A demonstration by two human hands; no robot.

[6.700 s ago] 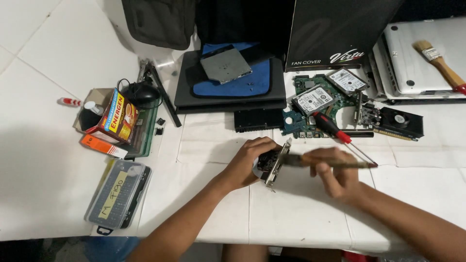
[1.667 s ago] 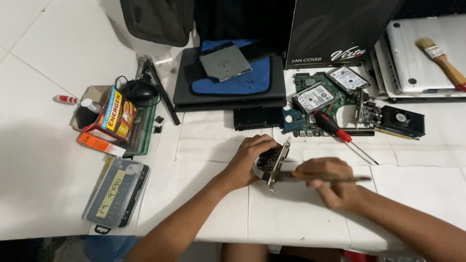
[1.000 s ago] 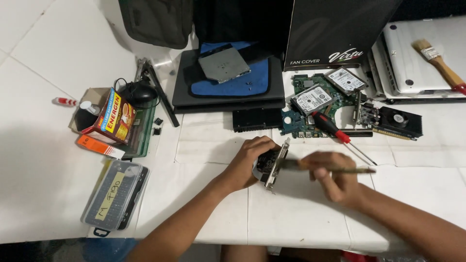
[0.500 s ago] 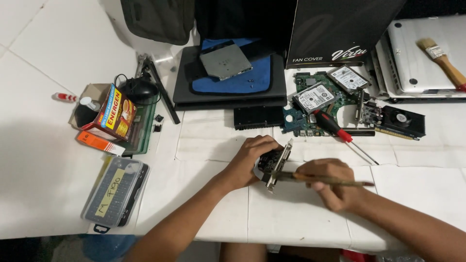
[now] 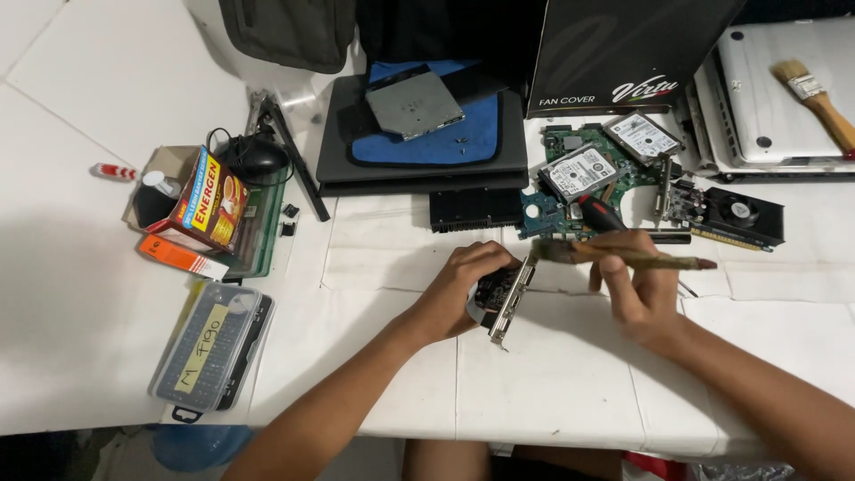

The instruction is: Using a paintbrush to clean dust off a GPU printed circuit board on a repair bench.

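Your left hand (image 5: 459, 289) is closed around a small circuit card (image 5: 500, 298), holding it up on edge above the white table (image 5: 552, 392) with its metal bracket turned toward your right hand. Your right hand (image 5: 643, 294) is closed around the wooden handle of a paintbrush (image 5: 623, 256), which lies level, its bristle end reaching left to the top of the card, at or just off it.

To do this stroke well, keep your left fingers on the card's edges, clear of the face the bristles sweep. Let only the bristle tip meet the card, and use light strokes that run away from your left palm, so loosened dust falls off the far side rather than into your grip. Tilting the card a little toward the brush should open up the fan recess.

Just beyond your right knuckles lie a red-handled screwdriver (image 5: 606, 214), a green circuit board (image 5: 614, 174) carrying two hard drives, and a black card with a fan (image 5: 735, 214); keep the handle's swing short of them.
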